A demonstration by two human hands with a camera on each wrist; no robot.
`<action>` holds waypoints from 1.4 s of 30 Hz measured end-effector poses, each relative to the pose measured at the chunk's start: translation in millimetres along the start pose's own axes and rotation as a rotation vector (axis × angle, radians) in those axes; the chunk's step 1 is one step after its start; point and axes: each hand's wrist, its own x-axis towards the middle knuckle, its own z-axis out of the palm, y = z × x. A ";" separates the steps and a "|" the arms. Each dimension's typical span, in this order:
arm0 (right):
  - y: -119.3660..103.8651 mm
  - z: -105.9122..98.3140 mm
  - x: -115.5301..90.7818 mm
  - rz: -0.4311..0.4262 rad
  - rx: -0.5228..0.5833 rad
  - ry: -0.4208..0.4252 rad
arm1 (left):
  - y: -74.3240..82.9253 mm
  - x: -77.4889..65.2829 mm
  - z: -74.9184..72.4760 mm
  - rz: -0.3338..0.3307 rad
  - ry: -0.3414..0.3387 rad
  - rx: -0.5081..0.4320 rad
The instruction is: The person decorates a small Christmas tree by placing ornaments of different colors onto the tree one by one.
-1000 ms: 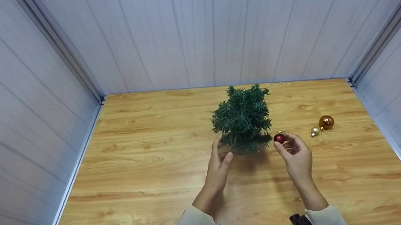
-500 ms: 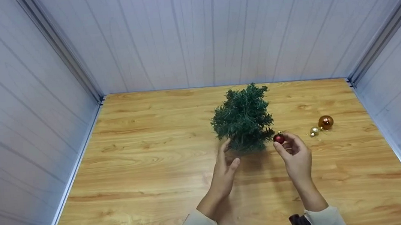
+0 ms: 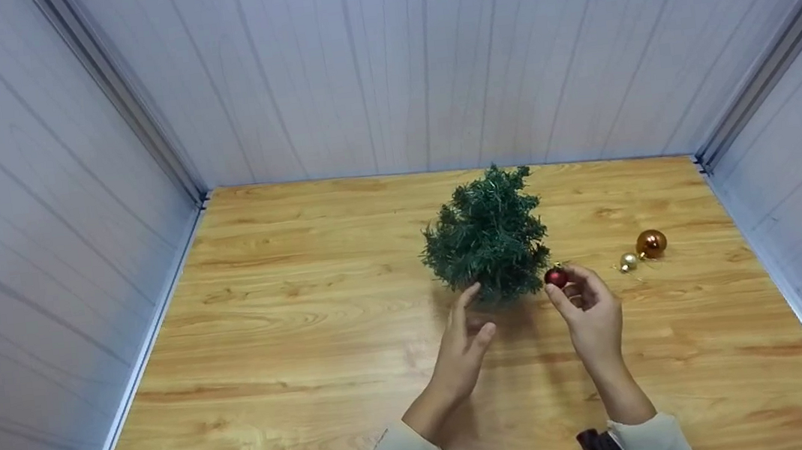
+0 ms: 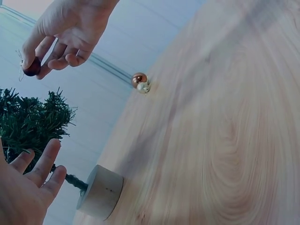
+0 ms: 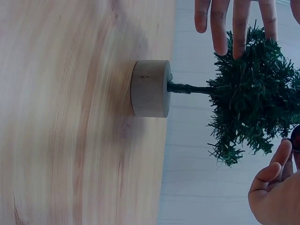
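Observation:
A small artificial Christmas tree [image 3: 487, 234] stands upright on a round wooden base [image 5: 151, 89]. My left hand [image 3: 461, 354] is at the tree's near left side, fingers extended and spread, fingertips right at the lower branches. In the right wrist view its fingers [image 5: 219, 28] overlap the foliage. On the other side my right hand [image 3: 594, 316] pinches a dark red bauble [image 3: 556, 277] between thumb and fingers, close beside the lower right branches. A thin hanging loop shows on that bauble in the left wrist view.
To the right on the wooden table [image 3: 269, 330] lie a shiny copper-gold bauble [image 3: 652, 244] and a smaller pale gold bauble [image 3: 629, 262], side by side. Pale panel walls [image 3: 368, 70] close off the back and both sides.
The tree has turned and tilted slightly, its top shifting. My left hand has slid rightward along the tree's near side. The right hand keeps the red bauble almost in place.

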 end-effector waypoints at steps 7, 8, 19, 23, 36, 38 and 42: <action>-3.0 -0.4 -2.8 0.015 0.006 -0.018 | 3.1 -0.9 5.0 -0.039 -0.028 0.006; -2.9 -0.5 -3.2 0.015 0.006 -0.021 | 3.0 -0.8 5.4 -0.042 -0.031 0.005; -7.1 1.7 -7.7 0.003 0.035 -0.061 | 11.5 0.0 -7.0 -0.073 0.134 0.377; -9.7 2.7 -9.4 0.010 0.040 -0.078 | 18.7 4.5 -11.3 -0.020 0.239 0.561; -10.8 10.9 -16.9 -0.045 0.034 -0.144 | 40.7 35.5 -7.7 0.410 0.296 0.555; -11.0 12.5 -17.3 -0.048 0.037 -0.148 | 42.6 40.2 -6.9 0.449 0.272 0.551; -13.1 14.6 -18.4 -0.045 0.036 -0.154 | 43.4 45.0 -4.9 0.476 0.248 0.559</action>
